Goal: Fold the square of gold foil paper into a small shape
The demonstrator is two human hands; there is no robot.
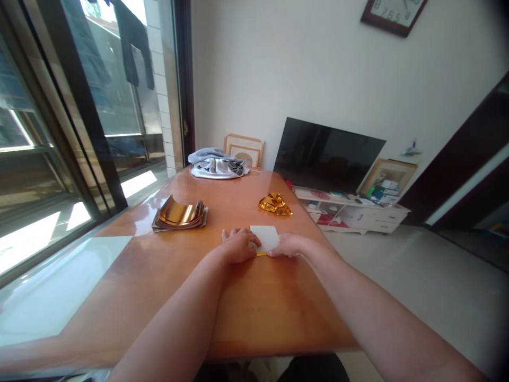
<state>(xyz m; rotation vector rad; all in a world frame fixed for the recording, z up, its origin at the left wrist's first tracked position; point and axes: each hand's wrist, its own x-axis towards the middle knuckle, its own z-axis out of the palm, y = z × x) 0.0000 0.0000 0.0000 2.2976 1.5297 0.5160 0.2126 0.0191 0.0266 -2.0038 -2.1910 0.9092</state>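
A small sheet of gold foil paper (264, 237) lies on the table in front of me, its pale back facing up. Along its near edge runs a narrow gold strip. My left hand (240, 245) holds the left side, fingers bent and resting on the paper. At the right side, my right hand (289, 245) grips the near corner with the thumb; its other fingers are partly hidden. Left of my hands sits a stack of gold foil sheets (181, 213), curled upward at the ends. Beyond my right hand is a small heap of folded, shiny gold paper (275, 203).
The wooden table (254, 313) has a pale sheet (71, 286) at its left. Bundled grey cloth (218, 163) lies at the far end. A television (330, 154) and a low white cabinet (353, 215) stand beyond the right edge; glass doors are at left.
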